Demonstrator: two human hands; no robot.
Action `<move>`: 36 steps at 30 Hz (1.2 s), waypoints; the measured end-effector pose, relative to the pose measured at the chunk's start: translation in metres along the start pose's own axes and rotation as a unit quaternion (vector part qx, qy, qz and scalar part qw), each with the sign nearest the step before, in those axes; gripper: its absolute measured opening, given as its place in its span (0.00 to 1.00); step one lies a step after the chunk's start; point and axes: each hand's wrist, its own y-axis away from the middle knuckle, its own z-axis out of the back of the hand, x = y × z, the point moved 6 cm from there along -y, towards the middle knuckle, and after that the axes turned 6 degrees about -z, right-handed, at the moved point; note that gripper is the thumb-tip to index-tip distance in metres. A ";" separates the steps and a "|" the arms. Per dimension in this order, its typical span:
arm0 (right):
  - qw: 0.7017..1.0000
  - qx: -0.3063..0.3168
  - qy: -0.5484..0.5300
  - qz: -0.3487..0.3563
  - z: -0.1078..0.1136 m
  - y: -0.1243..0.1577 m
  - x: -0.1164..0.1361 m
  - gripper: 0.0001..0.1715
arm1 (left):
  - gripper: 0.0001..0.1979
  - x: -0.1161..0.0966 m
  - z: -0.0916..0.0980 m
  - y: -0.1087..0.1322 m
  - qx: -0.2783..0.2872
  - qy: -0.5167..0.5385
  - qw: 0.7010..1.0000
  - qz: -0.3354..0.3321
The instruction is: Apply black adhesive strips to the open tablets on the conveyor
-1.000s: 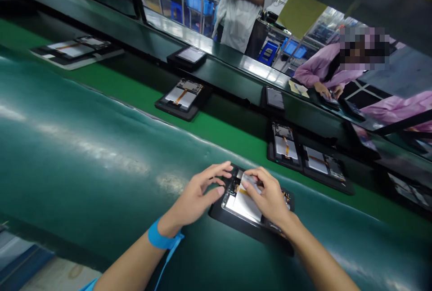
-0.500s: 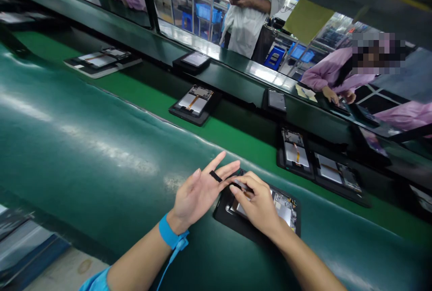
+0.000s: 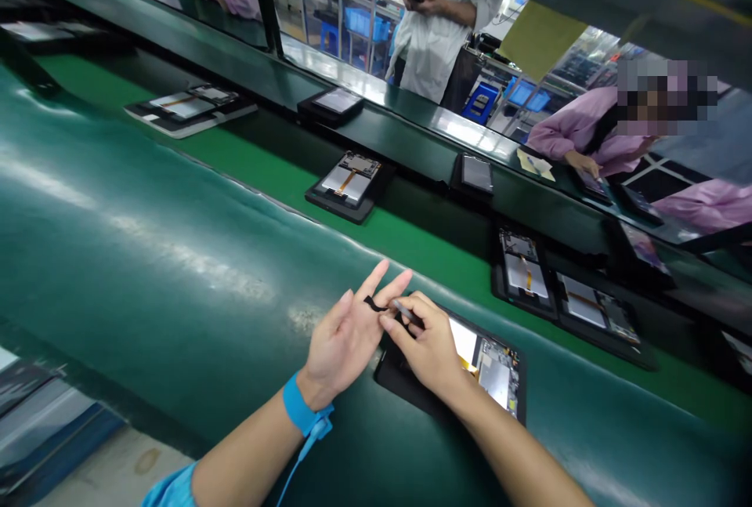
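Strip lies on the left hand, fingers spread loose, likely for easy access, as the right hand at three o'clock pinches a grey piece.

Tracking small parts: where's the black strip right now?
Head view, just below image centre: the black strip lies against the fingers of the upturned left hand, immediately left of the right hand.

Open device: black surround, white and silver panels, amber ribbon. Held piece: grey. Short strip: black. Wrist strap: bright blue. Near sleeve: light blue. Work mat: dark green. Conveyor belt: vivid green. Belt device: black, grey and white, orange ribbon. Co-worker's sleeve: pink. Hanging sheet: olive-yellow.
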 end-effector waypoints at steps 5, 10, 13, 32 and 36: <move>0.999 0.000 -0.048 -0.015 -0.001 -0.001 -0.001 0.09 | 0.33 -0.002 0.002 -0.001 -0.017 -0.066 0.997 -0.037; 0.999 0.008 -0.048 -0.020 -0.001 0.000 0.003 0.13 | 0.35 -0.005 0.001 -0.003 -0.018 -0.118 0.991 -0.066; 0.999 -0.005 -0.043 -0.015 0.003 0.000 0.003 0.14 | 0.32 -0.007 0.001 -0.004 -0.013 -0.111 0.991 -0.079; 0.998 -0.035 -0.055 0.002 -0.014 -0.005 0.009 0.13 | 0.31 -0.004 0.005 -0.002 -0.037 -0.118 0.990 -0.066; 0.999 -0.046 -0.020 0.012 -0.002 -0.002 0.006 0.14 | 0.34 -0.009 0.004 -0.003 -0.044 -0.137 0.986 -0.087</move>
